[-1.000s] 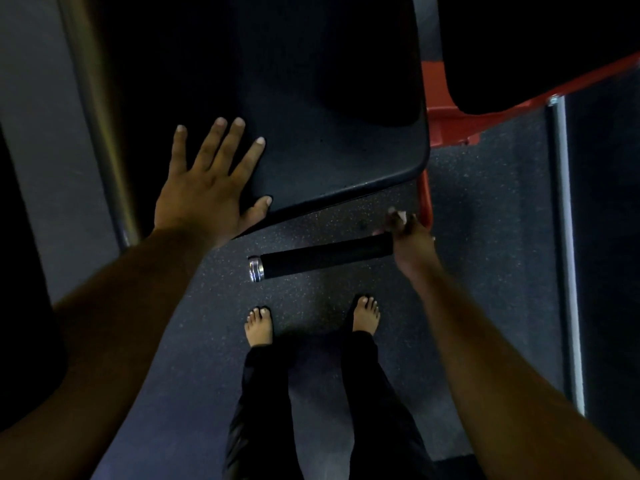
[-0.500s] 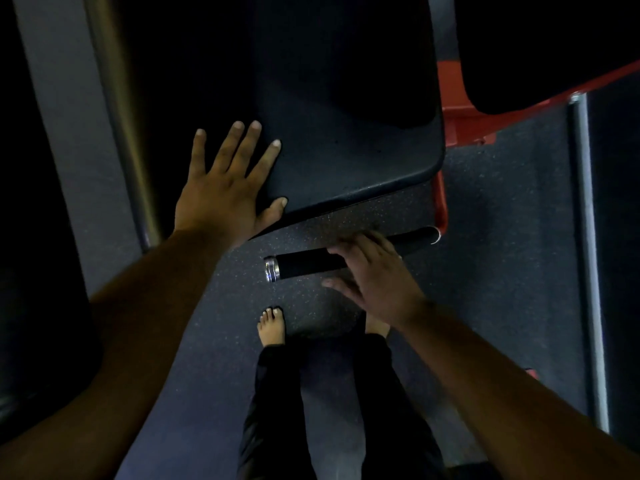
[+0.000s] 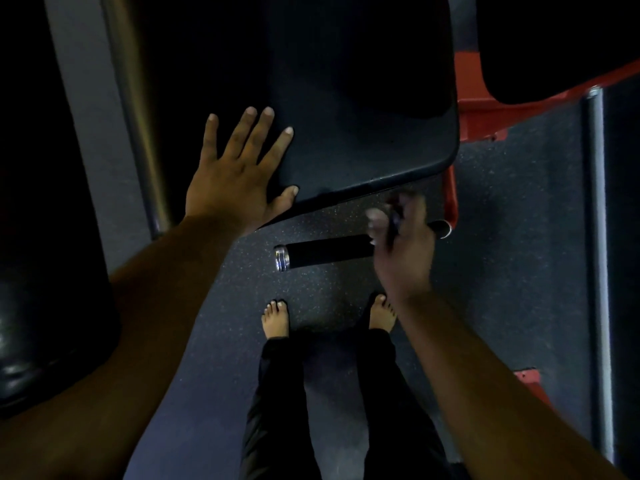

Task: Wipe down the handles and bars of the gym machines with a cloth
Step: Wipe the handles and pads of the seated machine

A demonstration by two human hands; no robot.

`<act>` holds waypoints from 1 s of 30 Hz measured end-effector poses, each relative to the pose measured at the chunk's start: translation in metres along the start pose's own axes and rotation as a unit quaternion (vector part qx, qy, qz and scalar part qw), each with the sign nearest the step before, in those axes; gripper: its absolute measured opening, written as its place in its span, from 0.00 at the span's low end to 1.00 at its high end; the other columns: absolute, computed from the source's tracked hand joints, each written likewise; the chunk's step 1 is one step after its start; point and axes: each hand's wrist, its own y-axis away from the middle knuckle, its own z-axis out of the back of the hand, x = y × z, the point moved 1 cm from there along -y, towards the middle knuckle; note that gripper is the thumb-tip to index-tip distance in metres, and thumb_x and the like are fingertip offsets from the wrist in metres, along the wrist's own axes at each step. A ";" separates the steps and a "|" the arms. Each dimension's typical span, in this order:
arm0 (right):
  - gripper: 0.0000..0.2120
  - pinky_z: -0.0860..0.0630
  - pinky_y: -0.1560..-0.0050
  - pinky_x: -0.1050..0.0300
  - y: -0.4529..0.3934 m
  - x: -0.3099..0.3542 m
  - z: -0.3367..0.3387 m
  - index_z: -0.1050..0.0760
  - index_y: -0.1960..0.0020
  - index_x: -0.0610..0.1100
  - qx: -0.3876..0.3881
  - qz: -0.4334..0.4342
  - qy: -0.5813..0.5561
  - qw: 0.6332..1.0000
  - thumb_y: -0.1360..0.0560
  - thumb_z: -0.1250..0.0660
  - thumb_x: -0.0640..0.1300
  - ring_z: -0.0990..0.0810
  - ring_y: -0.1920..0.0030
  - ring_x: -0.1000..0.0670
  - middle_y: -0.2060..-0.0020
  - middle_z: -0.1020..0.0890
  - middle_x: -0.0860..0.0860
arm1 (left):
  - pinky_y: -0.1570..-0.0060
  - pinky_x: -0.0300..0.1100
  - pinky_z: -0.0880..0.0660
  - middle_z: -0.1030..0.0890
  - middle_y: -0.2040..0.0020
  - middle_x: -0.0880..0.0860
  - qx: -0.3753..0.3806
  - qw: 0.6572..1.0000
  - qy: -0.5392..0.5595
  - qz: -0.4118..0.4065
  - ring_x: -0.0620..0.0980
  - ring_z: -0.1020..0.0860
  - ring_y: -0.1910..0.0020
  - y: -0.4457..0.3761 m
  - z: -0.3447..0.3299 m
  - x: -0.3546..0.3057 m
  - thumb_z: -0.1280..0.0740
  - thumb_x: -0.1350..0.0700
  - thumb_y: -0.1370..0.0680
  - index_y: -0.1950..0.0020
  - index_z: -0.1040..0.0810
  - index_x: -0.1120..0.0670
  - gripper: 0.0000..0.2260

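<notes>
on seat pad (image 3: pixel 363 133), left hand (image 3: pixel 232 181) flat.

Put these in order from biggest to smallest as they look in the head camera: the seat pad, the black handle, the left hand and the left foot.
1. Seat pad, by far the biggest.
2. Left hand.
3. Handle, long but thin.
4. Left foot, smallest.
The hand is nearer the camera than the foot, so it only looks much bigger.
</notes>
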 end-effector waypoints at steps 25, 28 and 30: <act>0.33 0.40 0.24 0.30 0.048 -0.026 0.001 0.33 0.22 0.48 0.151 0.319 0.256 0.900 0.25 0.28 0.35 0.33 0.22 0.45 0.23 0.29 0.50 | 0.22 0.67 0.55 0.54 0.15 0.56 0.003 1.000 0.016 -0.003 0.56 0.56 0.16 -0.001 0.002 0.000 0.54 0.30 0.19 0.15 0.54 0.48 0.37; 0.30 0.38 0.24 0.32 0.038 -0.052 0.032 0.31 0.24 0.46 0.136 0.293 0.241 0.915 0.24 0.36 0.31 0.33 0.22 0.44 0.24 0.29 0.48 | 0.22 0.67 0.55 0.55 0.15 0.56 0.006 1.000 0.007 -0.002 0.55 0.57 0.16 -0.001 0.002 0.001 0.56 0.29 0.19 0.15 0.55 0.48 0.37; 0.26 0.33 0.24 0.40 0.027 -0.071 0.049 0.29 0.26 0.43 0.104 0.175 0.199 0.959 0.23 0.38 0.29 0.32 0.23 0.47 0.26 0.27 0.49 | 0.22 0.67 0.56 0.55 0.15 0.56 0.008 1.000 0.004 -0.002 0.55 0.57 0.16 -0.001 0.001 0.000 0.56 0.29 0.19 0.15 0.56 0.48 0.37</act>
